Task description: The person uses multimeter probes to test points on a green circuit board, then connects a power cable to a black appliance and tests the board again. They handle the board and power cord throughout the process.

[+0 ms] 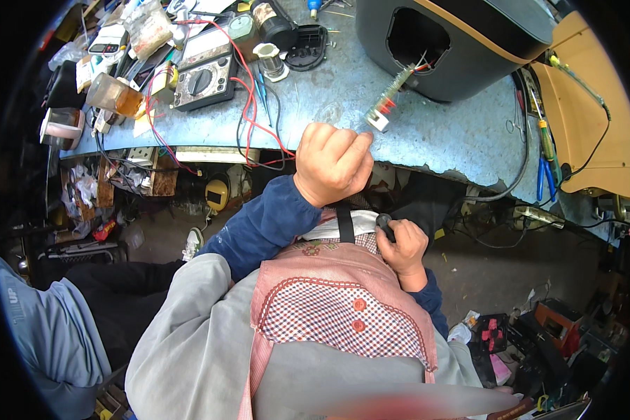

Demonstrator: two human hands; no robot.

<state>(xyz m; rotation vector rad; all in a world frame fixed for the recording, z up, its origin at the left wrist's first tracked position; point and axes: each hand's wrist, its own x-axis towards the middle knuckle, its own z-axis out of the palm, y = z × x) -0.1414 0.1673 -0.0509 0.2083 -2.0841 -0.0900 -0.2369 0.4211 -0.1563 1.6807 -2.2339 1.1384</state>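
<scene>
My left hand is a closed fist at the front edge of the blue worktop. What it grips, if anything, is hidden. Just beyond its knuckles, a narrow circuit board with red and white connectors rests by wires running into the opening of a black appliance with a tan band. Low in front of my apron, my right hand has its fingers closed around a small black piece with a rounded end; its kind cannot be made out. A black strap hangs below my left fist.
An analog multimeter with red and black leads lies at the left, among jars and clutter. Blue tweezers lie beside it. Blue-handled pliers and a tan panel are at the right. Another person's leg is at the left.
</scene>
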